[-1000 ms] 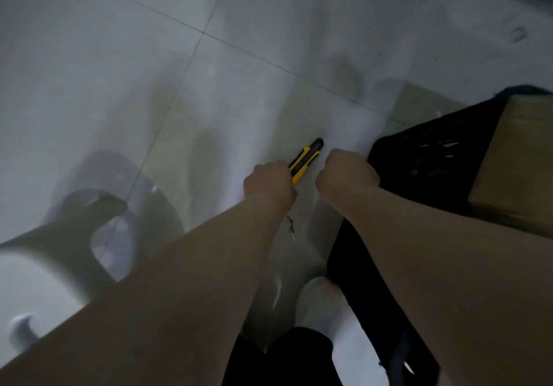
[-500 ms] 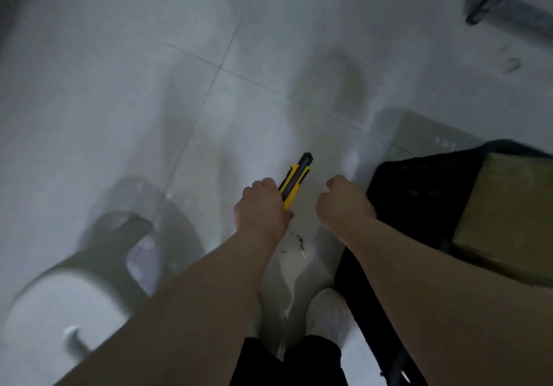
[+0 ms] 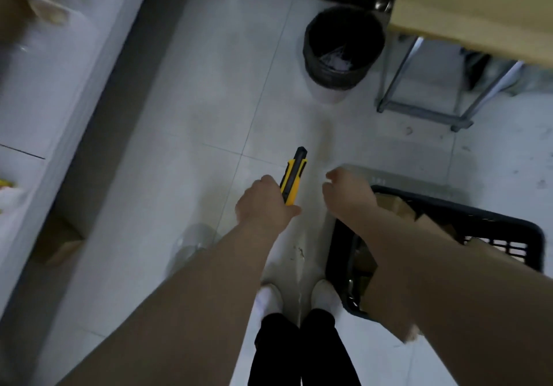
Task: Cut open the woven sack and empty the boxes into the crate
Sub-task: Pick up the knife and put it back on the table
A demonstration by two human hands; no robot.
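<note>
Two hands are reaching forward: left hand (image 3: 263, 203) is wrapping its fingers around a yellow utility knife (image 3: 294, 176), right hand (image 3: 348, 194) is curling loosely, holding nothing, above the black crate (image 3: 508, 230) of cardboard boxes (image 3: 395, 206).

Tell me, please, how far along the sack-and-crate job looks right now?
Cardboard boxes already lie in the black plastic crate, so emptying looks at least partly done. In hand: the left hand grips a yellow-and-black utility knife; the right hand is loosely curled and empty. No woven sack shows, so what remains cannot be judged.
</note>
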